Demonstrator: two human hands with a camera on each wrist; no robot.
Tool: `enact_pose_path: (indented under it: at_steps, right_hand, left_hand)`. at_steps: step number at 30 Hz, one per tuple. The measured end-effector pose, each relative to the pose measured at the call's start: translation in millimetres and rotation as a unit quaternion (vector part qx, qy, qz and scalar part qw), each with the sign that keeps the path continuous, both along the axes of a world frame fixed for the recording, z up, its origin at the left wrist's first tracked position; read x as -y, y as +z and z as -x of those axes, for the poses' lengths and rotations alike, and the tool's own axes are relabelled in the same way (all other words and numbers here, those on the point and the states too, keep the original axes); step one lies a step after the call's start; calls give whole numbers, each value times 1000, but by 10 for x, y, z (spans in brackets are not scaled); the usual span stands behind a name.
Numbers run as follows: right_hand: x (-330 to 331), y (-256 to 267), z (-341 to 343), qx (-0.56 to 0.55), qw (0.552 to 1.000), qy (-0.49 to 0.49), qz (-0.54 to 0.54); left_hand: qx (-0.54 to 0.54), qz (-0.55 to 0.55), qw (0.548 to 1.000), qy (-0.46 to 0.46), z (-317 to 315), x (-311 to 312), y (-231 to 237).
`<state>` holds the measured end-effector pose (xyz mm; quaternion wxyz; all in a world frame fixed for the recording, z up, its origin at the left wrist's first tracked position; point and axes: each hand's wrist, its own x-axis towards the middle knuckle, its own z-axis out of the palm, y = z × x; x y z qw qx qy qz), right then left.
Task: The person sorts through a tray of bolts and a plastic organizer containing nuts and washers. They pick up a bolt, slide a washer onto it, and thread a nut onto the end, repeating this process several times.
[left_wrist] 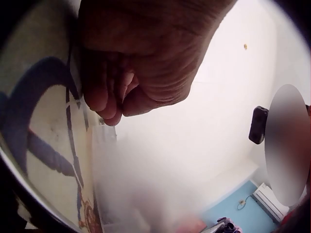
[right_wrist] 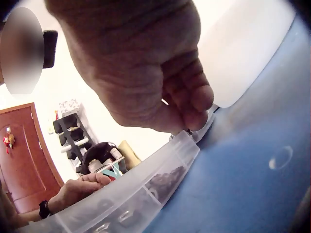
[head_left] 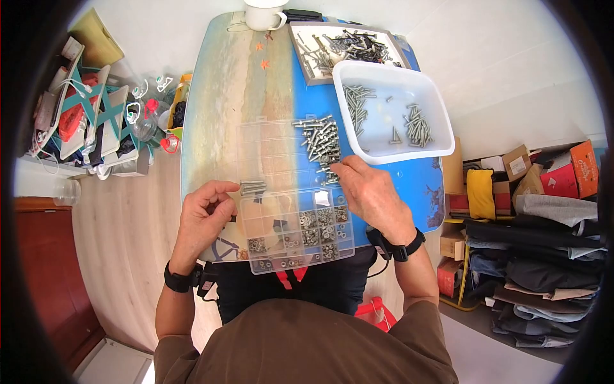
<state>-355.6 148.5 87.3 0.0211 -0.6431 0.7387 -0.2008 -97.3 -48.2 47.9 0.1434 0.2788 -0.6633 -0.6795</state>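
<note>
A clear compartment box [head_left: 300,257] lies with its lid [head_left: 268,150] folded back on the table. A pile of bolts [head_left: 322,142], several with nuts on them, covers the lid's right side. My right hand [head_left: 376,195] is at the pile's near end, pinching a bolt there; its fingertips hide most of it. In the right wrist view, metal shows just under the fingertips [right_wrist: 197,118]. My left hand [head_left: 206,214], fingers loosely bent and holding nothing visible, is beside a short row of bolts [head_left: 253,187] at the lid's left edge. Nuts and washers [head_left: 310,221] fill several compartments.
A white plastic tub [head_left: 390,150] with loose screws [head_left: 419,127] stands at the back right. Behind it is a shallow tray [head_left: 313,80] of mixed dark and silver screws. A white mug [head_left: 264,16] is at the far edge. A white paper piece [head_left: 322,198] lies on the box.
</note>
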Motion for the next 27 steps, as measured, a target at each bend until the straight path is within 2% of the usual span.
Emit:
enact_pose_path:
  at_steps: [16,24,27]
  right_hand:
    - [-3,13,-22,-16,1000,2,-11]
    - [6,10,-75,1,998,-22,54]
    - [4,2,-75,-5,999,-25,30]
  left_hand:
    - [2,-3,1000,8,-6,-16,7]
    - [3,-9,1000,16,-10,-34,10]
    - [5,-8,1000,20,-12,-40,-4]
